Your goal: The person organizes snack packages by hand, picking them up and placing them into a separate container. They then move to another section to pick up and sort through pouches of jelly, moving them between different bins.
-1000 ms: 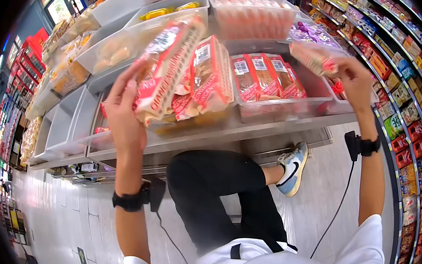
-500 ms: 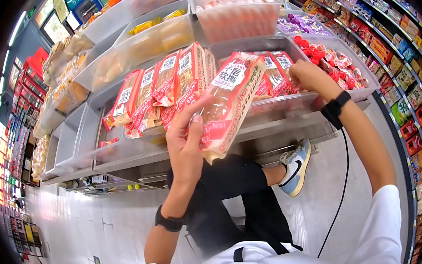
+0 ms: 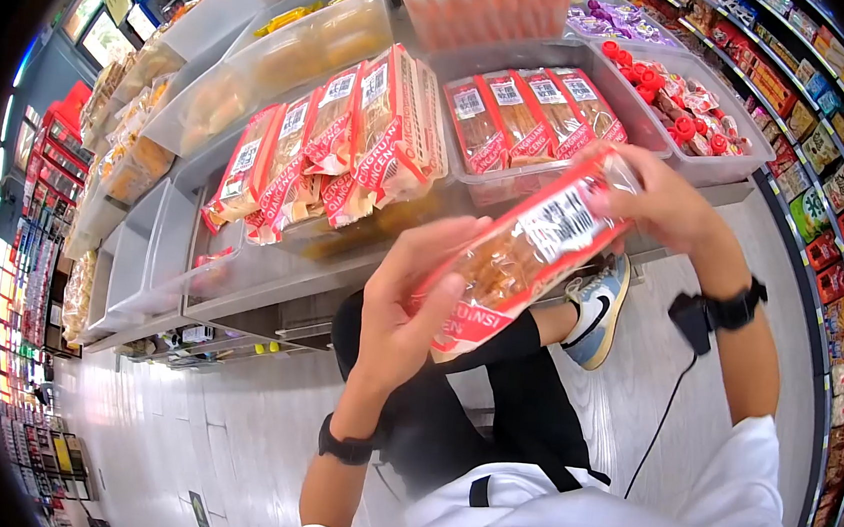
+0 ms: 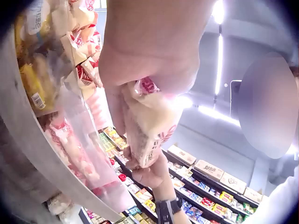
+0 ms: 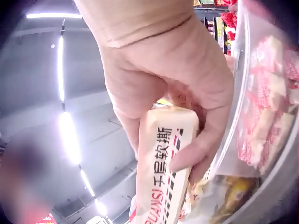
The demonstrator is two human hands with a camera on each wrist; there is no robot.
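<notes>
A long bread packet (image 3: 517, 262) with red edges and a clear window is held aslant in front of the bins. My left hand (image 3: 400, 307) grips its lower left end, thumb on the near side. At the upper right end, my right hand (image 3: 663, 199) grips it, fingers partly hidden by the wrapper. The right wrist view shows the packet's pale printed side (image 5: 161, 163) between thumb and fingers. Behind it, several like packets (image 3: 536, 113) stand in a row in a clear bin (image 3: 509, 186). More packets (image 3: 343, 136) are piled to the left.
On the right sits a bin of red-topped wrapped sweets (image 3: 690, 121). A tall bin of pinkish packs (image 3: 478, 28) and one with yellow packs (image 3: 306, 38) stand farther back. Grey bins (image 3: 137, 249) line the left end. Stocked shelves (image 3: 835, 249) run along the right side.
The right hand came from the bins on the right to the packet that the left hand holds. The left hand moved right from the pile with it. The packets in the middle bin now show in a row.
</notes>
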